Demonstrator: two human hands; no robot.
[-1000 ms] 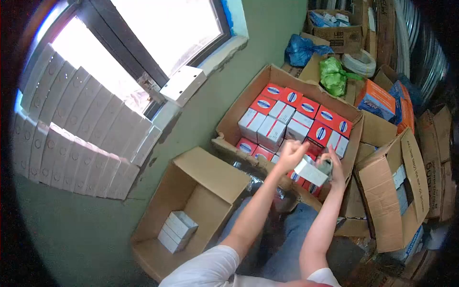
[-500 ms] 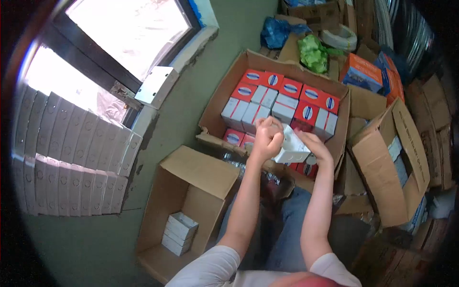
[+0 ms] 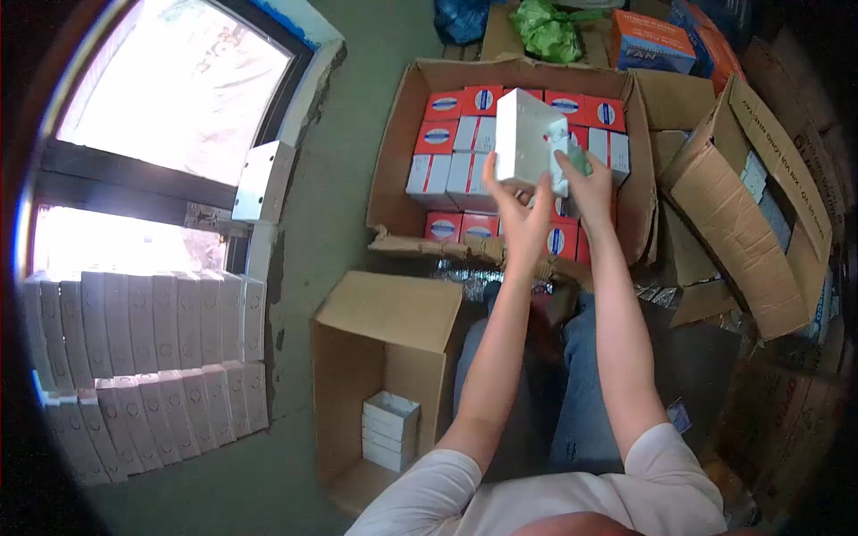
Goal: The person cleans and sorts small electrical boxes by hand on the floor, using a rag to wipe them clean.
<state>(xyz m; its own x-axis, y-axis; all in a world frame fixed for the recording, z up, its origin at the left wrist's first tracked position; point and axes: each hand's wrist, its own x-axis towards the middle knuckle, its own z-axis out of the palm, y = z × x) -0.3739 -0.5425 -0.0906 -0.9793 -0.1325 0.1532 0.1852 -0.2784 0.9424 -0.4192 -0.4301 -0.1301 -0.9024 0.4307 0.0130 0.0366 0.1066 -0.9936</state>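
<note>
White shirt, short sleeves; blue jeans; hands bare, ungloved.

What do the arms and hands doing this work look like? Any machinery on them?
No machinery or cables show; these are a person's arms. Pale, off-white short sleeves end near the elbows, leaving the forearms bare. The left hand and right hand wear no gloves, and no watch or bracelet shows at either wrist.
</note>
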